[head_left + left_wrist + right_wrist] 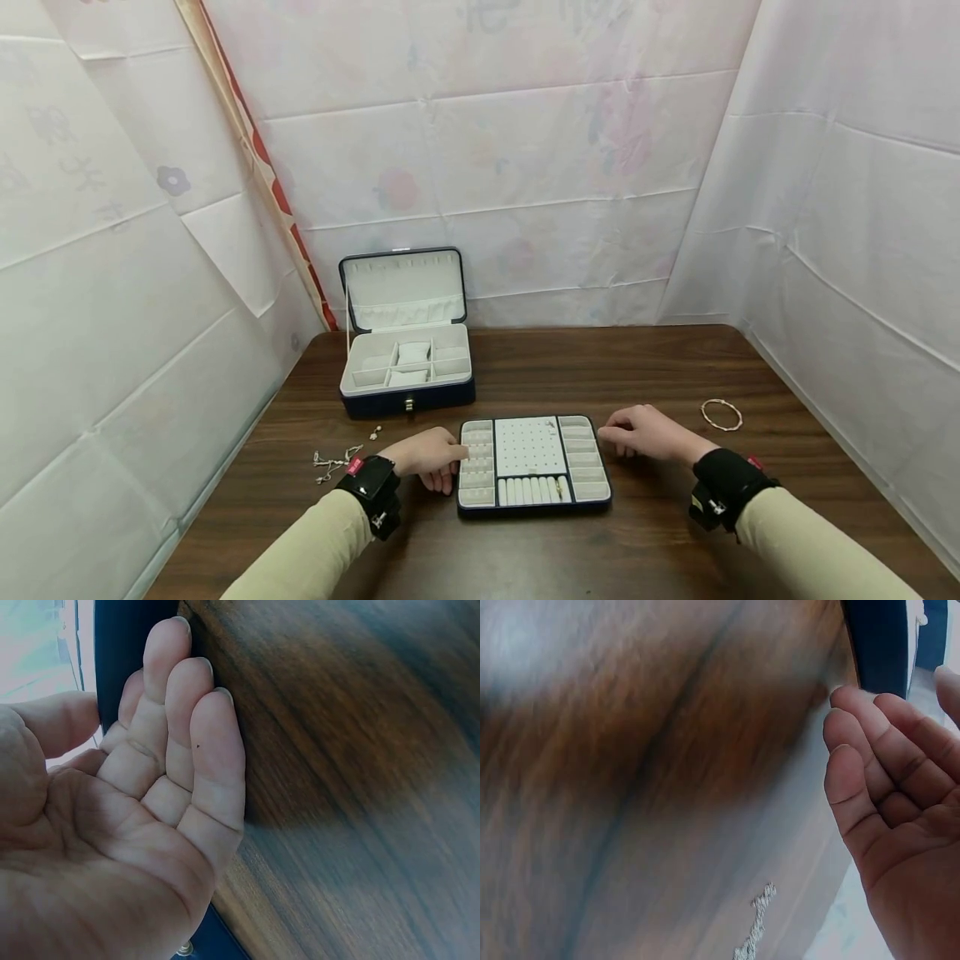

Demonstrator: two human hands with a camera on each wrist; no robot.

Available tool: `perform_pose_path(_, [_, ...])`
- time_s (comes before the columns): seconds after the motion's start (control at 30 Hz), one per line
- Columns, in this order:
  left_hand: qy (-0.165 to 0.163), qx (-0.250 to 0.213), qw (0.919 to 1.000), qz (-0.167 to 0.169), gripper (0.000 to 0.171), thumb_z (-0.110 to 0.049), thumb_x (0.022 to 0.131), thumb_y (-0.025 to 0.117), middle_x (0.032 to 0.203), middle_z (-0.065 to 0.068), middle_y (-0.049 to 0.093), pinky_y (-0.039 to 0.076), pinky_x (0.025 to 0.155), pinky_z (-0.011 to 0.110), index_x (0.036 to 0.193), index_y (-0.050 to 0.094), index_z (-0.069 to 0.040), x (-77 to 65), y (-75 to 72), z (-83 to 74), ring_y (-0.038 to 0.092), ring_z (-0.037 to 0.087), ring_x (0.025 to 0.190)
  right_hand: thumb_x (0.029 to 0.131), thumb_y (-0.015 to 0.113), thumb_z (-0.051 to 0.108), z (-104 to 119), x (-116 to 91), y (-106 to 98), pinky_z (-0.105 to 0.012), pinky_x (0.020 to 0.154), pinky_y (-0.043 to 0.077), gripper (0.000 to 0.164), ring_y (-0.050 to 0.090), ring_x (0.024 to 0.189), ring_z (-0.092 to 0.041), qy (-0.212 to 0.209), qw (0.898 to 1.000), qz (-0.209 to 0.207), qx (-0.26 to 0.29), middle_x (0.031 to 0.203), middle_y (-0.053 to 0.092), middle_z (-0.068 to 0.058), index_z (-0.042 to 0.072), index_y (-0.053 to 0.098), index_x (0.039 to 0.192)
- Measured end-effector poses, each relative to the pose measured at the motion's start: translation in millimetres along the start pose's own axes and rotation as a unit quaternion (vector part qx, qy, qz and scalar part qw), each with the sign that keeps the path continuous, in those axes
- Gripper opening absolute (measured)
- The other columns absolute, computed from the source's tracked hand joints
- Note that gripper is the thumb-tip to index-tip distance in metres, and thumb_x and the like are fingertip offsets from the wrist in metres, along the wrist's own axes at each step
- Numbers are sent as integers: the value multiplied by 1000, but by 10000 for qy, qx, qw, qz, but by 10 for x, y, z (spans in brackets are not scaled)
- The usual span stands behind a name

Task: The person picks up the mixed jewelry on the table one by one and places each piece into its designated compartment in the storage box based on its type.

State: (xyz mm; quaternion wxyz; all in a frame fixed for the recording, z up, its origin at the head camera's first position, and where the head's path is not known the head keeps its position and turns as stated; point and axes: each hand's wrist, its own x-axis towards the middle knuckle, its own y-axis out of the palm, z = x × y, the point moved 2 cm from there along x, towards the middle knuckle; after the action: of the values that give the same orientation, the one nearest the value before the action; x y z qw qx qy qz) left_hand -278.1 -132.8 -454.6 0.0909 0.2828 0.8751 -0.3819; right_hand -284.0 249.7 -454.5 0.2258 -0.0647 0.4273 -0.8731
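A flat jewelry tray (531, 446) with white compartments and a dark rim lies on the table. My left hand (429, 458) grips its left side, thumb over the rim and fingers against the dark outer wall. In the left wrist view, the fingers (217, 735) are bent at that wall. My right hand (651, 432) is at the tray's right edge, fingers loosely bent and holding nothing. In the right wrist view its fingertips (844, 761) are close to the dark tray wall (877, 645). A gold-coloured ring (558, 488) sits in the ring rolls; a small piece (551, 426) is on the perforated panel.
An open jewelry box (408, 398) with small pillows stands behind the tray, lid raised. A chain (330, 463) and small earrings (376, 432) lie on the left, a bangle (722, 415) on the right. Sheets hang around the wooden table (600, 358).
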Motion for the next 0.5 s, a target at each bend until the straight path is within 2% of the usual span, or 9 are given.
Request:
perform_pose_path(0.17, [69, 0, 10000, -45, 36, -21, 101, 51, 62, 12, 70, 56, 51, 34, 76, 63, 2, -6, 7, 4, 62, 16, 51, 104, 60, 37, 41, 4, 87, -30, 60, 49, 27, 60, 66, -16, -96, 9999, 94, 42, 74, 65, 0, 14, 73, 98])
perform_pose_path(0.3, [114, 48, 9999, -45, 34, -19, 102, 52, 62, 13, 70, 57, 52, 34, 78, 63, 2, -25, 2, -7, 61, 16, 51, 103, 60, 38, 66, 4, 143, -30, 60, 46, 24, 58, 64, -13, -131, 9997, 193, 15, 72, 63, 1, 18, 72, 96])
perform_pose_path(0.5, [158, 74, 9998, -59, 32, -20, 103, 54, 65, 13, 71, 58, 54, 35, 81, 65, 1, -49, -25, -8, 64, 18, 54, 102, 61, 42, 50, 36, 182, -30, 59, 45, 26, 55, 62, -13, -63, 9998, 190, -88, 70, 60, 3, 19, 66, 92])
